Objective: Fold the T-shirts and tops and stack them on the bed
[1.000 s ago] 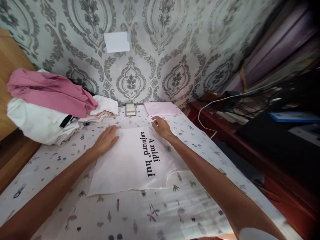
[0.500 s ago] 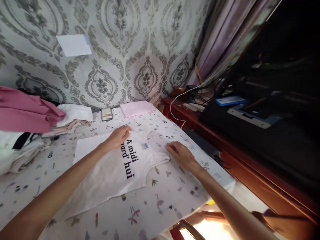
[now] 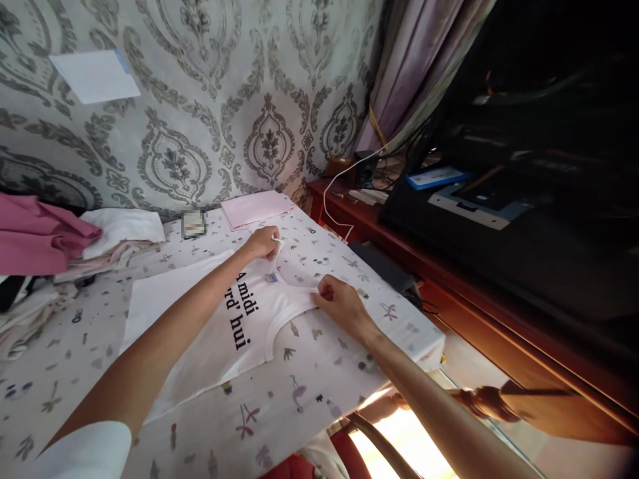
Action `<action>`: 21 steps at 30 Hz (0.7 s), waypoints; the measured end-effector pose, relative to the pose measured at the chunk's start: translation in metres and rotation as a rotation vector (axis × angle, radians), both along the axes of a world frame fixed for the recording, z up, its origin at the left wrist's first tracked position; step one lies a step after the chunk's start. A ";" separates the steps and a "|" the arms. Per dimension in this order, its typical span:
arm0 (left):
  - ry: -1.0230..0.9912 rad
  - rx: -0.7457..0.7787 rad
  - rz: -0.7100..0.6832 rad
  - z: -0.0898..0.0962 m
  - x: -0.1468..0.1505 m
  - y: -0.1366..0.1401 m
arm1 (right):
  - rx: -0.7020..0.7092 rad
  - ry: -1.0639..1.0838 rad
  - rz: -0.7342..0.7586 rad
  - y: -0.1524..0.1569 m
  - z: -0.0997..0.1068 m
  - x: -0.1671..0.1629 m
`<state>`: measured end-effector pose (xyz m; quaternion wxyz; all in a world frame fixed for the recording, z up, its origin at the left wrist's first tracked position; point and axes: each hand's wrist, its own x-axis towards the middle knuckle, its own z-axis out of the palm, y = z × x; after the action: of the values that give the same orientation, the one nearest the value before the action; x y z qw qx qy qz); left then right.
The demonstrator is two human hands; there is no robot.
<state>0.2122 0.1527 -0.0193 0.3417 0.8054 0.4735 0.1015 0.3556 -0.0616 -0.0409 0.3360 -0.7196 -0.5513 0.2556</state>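
A white tank top with black printed letters lies flat on a patterned sheet. Its neck end points away to the right, and a small label shows inside the neckline. My left hand is closed on the far shoulder strap, with a bit of white cloth showing past the fingers. The near strap is pinched in my right hand. Between the two hands the neckline is spread. My left forearm hides part of the lettering and the middle of the top.
Behind lies a folded pink cloth, with a small pixelated item beside it. Piled clothes, including a pink garment and folded white cloth, sit at left. A dark red cabinet with a white cable stands at right.
Both hands have closed on the tank top's shoulder straps; before, the right hand was just beside the near strap and the left rested over the top. The view has shifted to the right.
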 end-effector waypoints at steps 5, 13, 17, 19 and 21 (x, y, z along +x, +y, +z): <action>-0.187 -0.163 0.086 -0.004 -0.016 -0.012 | 0.081 0.294 0.028 0.000 -0.006 -0.004; -0.559 -0.416 0.112 0.015 -0.082 -0.019 | 0.267 0.394 0.125 -0.008 0.023 -0.048; -0.655 -0.481 0.177 0.016 -0.135 -0.018 | 0.273 0.253 0.314 -0.009 0.035 -0.095; -0.658 -0.502 0.230 0.014 -0.158 -0.019 | 0.232 0.139 0.403 -0.009 0.035 -0.120; -0.647 -0.517 0.283 0.009 -0.177 -0.021 | 0.195 0.002 0.474 -0.008 0.032 -0.142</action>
<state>0.0348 0.1319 -0.0101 0.6457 0.5474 0.4575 0.2723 0.2133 -0.0694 -0.0093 0.3351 -0.5344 -0.7261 0.2737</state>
